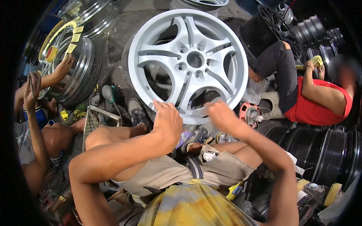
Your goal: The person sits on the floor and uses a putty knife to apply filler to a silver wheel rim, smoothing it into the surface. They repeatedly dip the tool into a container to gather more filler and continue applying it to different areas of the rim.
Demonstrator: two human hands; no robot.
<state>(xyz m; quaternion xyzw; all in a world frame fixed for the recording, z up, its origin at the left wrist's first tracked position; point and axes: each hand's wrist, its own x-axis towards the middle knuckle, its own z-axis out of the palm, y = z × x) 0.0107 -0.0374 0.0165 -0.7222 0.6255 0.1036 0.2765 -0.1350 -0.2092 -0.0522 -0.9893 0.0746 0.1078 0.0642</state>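
Observation:
A silver-grey alloy wheel rim point(181, 49) with paired spokes stands tilted in front of me, its face toward me. My left hand point(168, 122) is closed at the rim's near lip, fingertips curled over the edge. To its right, my right hand point(221, 116) lies against the near right part of the lip, slightly blurred, fingers bent together. Whatever it may hold is hidden. Through the openings between the spokes dark things show behind the rim.
At left, another person's hands are by a taped wheel with a tyre point(88, 71) and a tape roll point(50, 54). At right, a person in a red top point(320, 101) holds a yellow cloth point(316, 61). Black rims point(320, 150), a green power tool point(109, 94) and a red-orange tool point(249, 115) lie around.

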